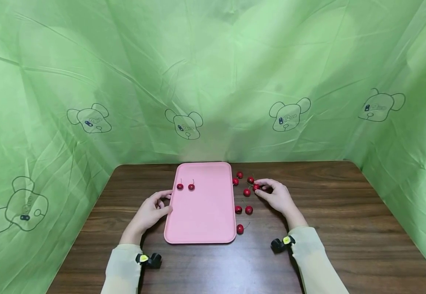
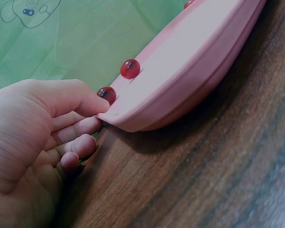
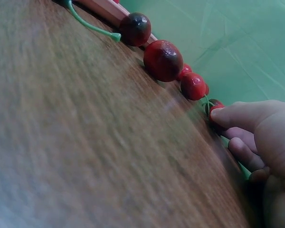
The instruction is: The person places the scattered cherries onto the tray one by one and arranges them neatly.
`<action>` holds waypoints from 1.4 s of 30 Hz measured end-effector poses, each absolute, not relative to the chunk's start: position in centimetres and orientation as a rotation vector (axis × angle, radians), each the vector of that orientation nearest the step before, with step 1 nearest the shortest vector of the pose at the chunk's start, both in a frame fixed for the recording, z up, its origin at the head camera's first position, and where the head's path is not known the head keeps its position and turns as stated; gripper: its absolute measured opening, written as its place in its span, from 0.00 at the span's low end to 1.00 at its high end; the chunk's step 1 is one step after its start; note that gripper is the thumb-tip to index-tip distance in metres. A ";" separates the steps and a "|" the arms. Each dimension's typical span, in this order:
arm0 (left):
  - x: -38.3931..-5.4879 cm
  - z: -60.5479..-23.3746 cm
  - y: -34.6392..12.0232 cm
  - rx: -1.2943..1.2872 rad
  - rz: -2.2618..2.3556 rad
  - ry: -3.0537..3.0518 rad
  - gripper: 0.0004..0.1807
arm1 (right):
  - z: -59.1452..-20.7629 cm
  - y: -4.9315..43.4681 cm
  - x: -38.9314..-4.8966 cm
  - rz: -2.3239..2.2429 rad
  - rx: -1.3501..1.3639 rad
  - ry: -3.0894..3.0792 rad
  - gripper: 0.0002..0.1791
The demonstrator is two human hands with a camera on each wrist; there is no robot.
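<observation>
Two red cherries (image 1: 191, 187) sit on the far left part of the pink tray (image 1: 203, 212), which lies on the wooden table (image 1: 213, 269); eight more are along its right side, one of them in the person's fingers. The left hand (image 1: 149, 210) pinches the tray's left rim, thumb on the edge. The right hand (image 1: 277, 197) has thumb and fingertips closed round a cherry (image 1: 256, 187) at the right of the far cluster, just beside its neighbours. Round and glossy, that fruit could slip out if the pinch sits off its middle, and the fingertips could knock the crowded neighbours rolling. A green stem (image 3: 206, 99) close by might snag and drag another one along. Should the left hand lift or tug the rim, the tray could tilt and the two on it would probably roll
</observation>
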State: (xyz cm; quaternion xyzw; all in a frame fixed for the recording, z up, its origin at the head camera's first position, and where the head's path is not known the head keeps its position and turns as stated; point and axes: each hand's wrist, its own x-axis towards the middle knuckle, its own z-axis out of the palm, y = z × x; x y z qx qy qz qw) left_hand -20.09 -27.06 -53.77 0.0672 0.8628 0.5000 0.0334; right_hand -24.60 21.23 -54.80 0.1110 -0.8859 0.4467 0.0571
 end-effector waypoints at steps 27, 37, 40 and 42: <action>-20.0 -53.8 -26.8 0.190 1.567 2.653 0.33 | -53.3 20.3 -24.3 1.588 0.249 -2.495 0.14; -20.2 -53.8 -26.8 0.209 1.596 2.652 0.32 | -51.6 16.6 -24.4 1.564 0.293 -2.495 0.14; -20.1 -53.8 -26.8 0.206 1.600 2.642 0.32 | -51.3 14.7 -24.4 1.562 0.346 -2.520 0.13; -20.0 -53.8 -26.9 0.201 1.597 2.640 0.32 | -51.1 13.5 -24.4 1.542 0.383 -2.541 0.14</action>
